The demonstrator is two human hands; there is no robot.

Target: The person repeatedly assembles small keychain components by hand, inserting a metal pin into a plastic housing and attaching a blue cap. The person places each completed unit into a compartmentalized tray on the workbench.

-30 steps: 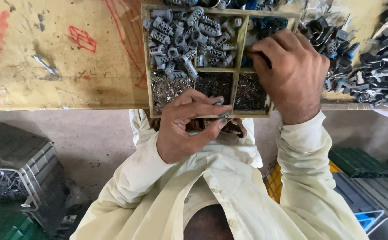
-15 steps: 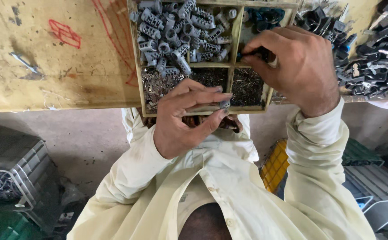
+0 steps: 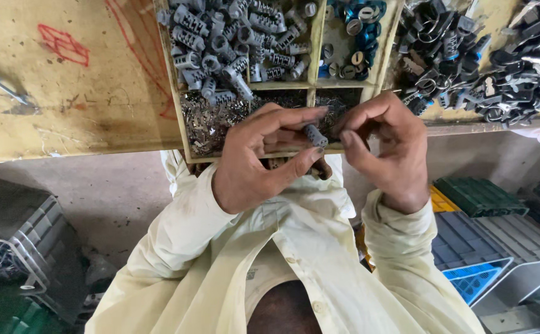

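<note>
My left hand grips a small grey ribbed cylinder between thumb and fingers, just in front of my chest. My right hand is beside it, its thumb and fingertips pinched together at the cylinder's end; whether anything is between them is hidden. Both hands hover over the near edge of a wooden compartment tray. The tray holds several grey ribbed cylinders, blue and grey rings and small metal bits.
The tray lies on a worn yellow workbench with red marks. A heap of black metal parts lies to the right. Below the bench stand a grey crate on the left and green and blue crates on the right.
My right hand left the tray's far right compartment and came down to my left hand. My left hand turned and now shows the grey cylinder in its fingers.
</note>
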